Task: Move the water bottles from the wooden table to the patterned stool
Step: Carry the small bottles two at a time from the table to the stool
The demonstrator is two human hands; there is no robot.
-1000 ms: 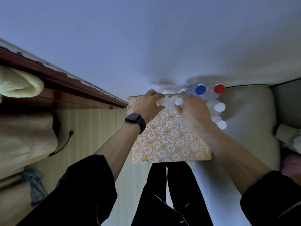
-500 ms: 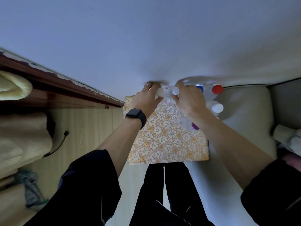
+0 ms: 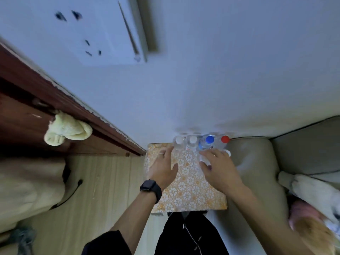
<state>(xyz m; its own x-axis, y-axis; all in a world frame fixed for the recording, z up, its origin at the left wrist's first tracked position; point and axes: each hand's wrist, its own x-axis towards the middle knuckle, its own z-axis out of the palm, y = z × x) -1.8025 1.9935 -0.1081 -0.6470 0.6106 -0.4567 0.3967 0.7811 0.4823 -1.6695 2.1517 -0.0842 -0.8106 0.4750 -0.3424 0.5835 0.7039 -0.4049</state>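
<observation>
The patterned stool [image 3: 189, 196] has an orange top with white flowers and stands against the wall. Along its far edge stand several clear water bottles: two with white caps [image 3: 179, 140] [image 3: 192, 139], one with a blue cap [image 3: 209, 139] and one with a red cap [image 3: 225, 139]. My left hand [image 3: 162, 167] hovers over the stool's left part, fingers relaxed, holding nothing. My right hand [image 3: 218, 166] lies over another white-capped bottle [image 3: 227, 153] on the right side, fingers spread. More bottles under that hand are mostly hidden.
A dark wooden door frame [image 3: 55, 103] with a pale yellow towel [image 3: 68, 130] runs along the left. A beige sofa [image 3: 261, 162] stands right of the stool. Light wooden floor [image 3: 103, 190] lies to the left, with a black cable [image 3: 70, 192]. My dark trouser legs are below the stool.
Both hands have let go of the two white-capped bottles, which now stand at the stool's far edge, and have drawn back toward me. The view has tilted up.
</observation>
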